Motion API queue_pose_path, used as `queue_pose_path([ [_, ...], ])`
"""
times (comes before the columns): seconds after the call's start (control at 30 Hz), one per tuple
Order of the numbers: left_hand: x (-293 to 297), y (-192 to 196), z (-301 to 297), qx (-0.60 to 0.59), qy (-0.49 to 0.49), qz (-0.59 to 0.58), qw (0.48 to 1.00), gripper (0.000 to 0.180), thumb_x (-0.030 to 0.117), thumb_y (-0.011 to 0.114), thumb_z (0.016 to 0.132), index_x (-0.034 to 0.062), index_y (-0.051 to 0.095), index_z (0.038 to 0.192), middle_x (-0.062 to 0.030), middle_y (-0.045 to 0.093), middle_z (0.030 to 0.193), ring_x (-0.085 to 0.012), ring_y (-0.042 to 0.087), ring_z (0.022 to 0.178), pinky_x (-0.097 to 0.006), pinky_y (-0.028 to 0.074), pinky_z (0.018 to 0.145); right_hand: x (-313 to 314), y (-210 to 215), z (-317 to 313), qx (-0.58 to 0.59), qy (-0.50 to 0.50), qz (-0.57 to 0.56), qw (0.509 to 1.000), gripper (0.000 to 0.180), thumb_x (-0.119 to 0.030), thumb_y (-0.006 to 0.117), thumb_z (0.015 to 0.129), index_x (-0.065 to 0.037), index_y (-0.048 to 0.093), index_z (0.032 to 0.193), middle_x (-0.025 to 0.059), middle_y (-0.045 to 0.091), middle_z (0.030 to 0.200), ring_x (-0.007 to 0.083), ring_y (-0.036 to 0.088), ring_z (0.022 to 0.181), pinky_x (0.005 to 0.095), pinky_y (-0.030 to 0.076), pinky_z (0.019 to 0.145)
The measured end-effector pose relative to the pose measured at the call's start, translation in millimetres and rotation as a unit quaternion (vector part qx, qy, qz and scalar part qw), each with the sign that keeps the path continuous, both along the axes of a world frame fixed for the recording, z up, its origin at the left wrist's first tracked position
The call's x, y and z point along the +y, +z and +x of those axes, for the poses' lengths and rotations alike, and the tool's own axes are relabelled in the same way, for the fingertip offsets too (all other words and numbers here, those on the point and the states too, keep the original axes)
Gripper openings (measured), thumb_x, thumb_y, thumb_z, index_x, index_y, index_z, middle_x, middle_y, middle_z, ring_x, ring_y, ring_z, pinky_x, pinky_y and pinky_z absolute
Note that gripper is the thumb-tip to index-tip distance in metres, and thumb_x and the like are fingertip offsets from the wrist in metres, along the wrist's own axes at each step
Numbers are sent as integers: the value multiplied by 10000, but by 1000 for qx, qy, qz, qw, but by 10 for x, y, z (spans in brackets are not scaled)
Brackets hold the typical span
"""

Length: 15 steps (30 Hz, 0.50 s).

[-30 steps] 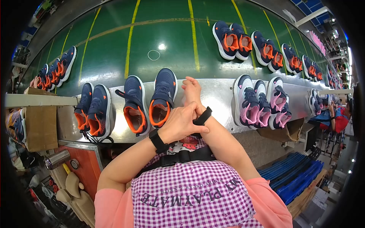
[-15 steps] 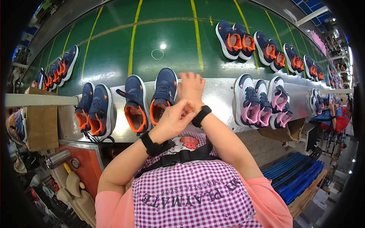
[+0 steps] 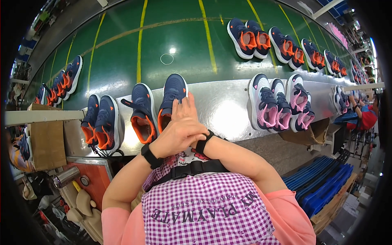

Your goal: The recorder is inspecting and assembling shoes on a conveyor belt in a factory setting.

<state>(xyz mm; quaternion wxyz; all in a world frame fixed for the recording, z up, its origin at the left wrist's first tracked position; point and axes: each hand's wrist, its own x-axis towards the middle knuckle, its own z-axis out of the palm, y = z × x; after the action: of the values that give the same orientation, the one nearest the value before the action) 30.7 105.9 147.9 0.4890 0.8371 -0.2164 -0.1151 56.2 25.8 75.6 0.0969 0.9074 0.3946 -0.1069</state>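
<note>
My left hand (image 3: pixel 176 136) crosses over my right wrist, its fingers closed around it beside the black wristband. Past it, my right hand (image 3: pixel 186 112) reaches up with fingers stretched out, over the right side of a navy sneaker (image 3: pixel 175 89) with an orange lining. Whether the fingertips touch this shoe I cannot tell; the hands hide part of its opening. Just left stands its like, another navy sneaker (image 3: pixel 143 102) with its strap folded open to the left. Both shoes lie on the metal ledge, toes pointing away from me.
Farther left on the metal ledge (image 3: pixel 226 118) is a navy pair (image 3: pixel 107 122) with dark laces hanging off the edge. White-and-navy sneakers with pink linings (image 3: pixel 269 102) stand at right. Beyond runs a green belt (image 3: pixel 183 45) with yellow lines, more pairs and a thin ring (image 3: pixel 166 59).
My right hand has moved left and down over the navy sneaker, fingers now straight. My left hand went from a pinch by the right wristband to lying across the wrist.
</note>
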Motion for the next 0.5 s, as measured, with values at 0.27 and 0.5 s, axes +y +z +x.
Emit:
queue_pose_path([
  [0.27, -131, -157, 39, 23, 78, 48, 996, 120, 100, 592, 864, 13, 650, 924, -95, 644, 767, -207, 641, 713, -301, 487, 667, -176, 3, -221, 44, -8, 59, 997, 566, -217, 458, 925, 83, 302, 1379, 168, 561, 1072, 332, 494, 1079, 517, 182, 1097],
  [0.5, -191, -149, 82, 134, 142, 8, 981, 106, 106, 587, 880, 37, 656, 923, -53, 604, 728, -158, 616, 659, -318, 492, 702, -223, -83, -337, 181, -47, 199, 962, 572, -205, 467, 923, 69, 288, 1392, 163, 559, 1083, 311, 500, 1076, 476, 218, 1085],
])
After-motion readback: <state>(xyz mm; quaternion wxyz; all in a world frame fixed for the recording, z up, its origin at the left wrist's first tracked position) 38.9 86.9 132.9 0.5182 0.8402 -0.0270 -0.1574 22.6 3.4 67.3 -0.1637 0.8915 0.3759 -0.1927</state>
